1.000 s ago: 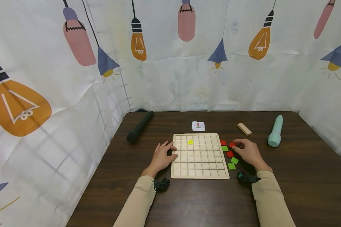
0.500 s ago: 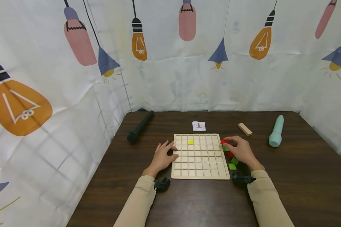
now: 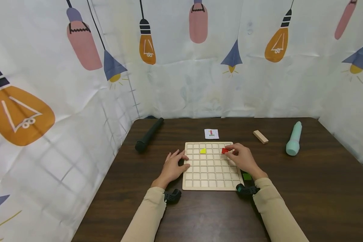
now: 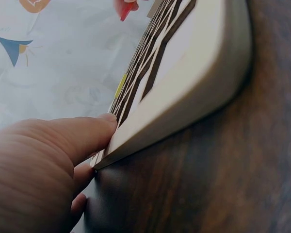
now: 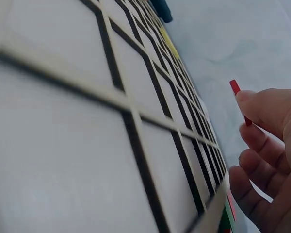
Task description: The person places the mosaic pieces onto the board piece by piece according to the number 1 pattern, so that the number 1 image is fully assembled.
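In the head view my right hand (image 3: 244, 159) pinches a red square tile (image 3: 225, 151) between thumb and fingertips, over the upper right part of a pale wooden grid board (image 3: 211, 187). The right wrist view shows the red tile (image 5: 241, 103) edge-on and raised off the grid. My left hand (image 3: 171, 167) rests at the board's left edge, thumb and index finger spread apart. Its thumb (image 4: 89, 133) presses on the wooden rim in the left wrist view. A yellow tile (image 3: 203, 151) lies in a cell near the top of the board.
A green tile (image 3: 246, 176) lies right of the board, partly behind my right wrist. Behind the board lies a small printed grid card (image 3: 211, 134). Farther out are a wooden block (image 3: 260, 137), a mint-green bottle-shaped object (image 3: 294, 138) and a dark cylindrical object (image 3: 149, 135).
My right hand has taken a red tile from the loose ones beside the board and carried it left over the grid. My left hand has stayed at the board's edge.
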`<state>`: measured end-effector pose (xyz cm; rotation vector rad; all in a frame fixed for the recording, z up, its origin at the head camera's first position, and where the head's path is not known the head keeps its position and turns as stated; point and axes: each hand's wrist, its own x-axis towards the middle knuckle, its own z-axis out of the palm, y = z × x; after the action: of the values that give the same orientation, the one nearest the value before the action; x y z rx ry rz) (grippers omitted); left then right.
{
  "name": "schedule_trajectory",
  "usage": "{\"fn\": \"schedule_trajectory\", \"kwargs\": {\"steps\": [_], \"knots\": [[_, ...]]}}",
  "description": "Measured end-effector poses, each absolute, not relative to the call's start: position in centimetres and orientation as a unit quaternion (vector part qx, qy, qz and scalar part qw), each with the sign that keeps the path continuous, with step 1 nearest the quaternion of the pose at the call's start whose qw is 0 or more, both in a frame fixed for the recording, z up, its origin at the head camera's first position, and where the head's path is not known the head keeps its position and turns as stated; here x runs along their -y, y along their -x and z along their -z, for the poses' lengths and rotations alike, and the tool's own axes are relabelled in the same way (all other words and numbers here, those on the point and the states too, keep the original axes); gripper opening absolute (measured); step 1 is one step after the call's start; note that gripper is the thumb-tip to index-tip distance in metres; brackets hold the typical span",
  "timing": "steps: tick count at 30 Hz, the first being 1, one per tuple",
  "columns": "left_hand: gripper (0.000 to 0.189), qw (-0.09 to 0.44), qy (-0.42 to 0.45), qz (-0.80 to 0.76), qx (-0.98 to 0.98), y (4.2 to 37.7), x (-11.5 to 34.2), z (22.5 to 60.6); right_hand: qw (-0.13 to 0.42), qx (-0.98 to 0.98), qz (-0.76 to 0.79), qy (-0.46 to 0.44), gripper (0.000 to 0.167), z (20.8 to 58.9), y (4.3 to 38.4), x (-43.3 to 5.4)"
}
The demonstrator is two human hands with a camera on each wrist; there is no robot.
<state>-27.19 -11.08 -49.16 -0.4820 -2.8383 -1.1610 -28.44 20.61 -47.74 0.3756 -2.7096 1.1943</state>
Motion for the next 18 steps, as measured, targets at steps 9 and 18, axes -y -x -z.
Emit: {"fn": "schedule_trajectory", "kwargs": {"steps": [9, 18], "knots": [[0.018, 0.013, 0.149, 0.367, 0.918, 27.4, 11.1, 49.7, 0.073, 0.906, -0.394, -0.138, 0.031, 47.7, 29.5, -18.3], [0.018, 0.012, 0.151, 0.369, 0.917, 27.4, 11.3, 49.6, 0.085, 0.903, -0.397, -0.142, 0.028, 48.0, 30.2, -17.1]]}}
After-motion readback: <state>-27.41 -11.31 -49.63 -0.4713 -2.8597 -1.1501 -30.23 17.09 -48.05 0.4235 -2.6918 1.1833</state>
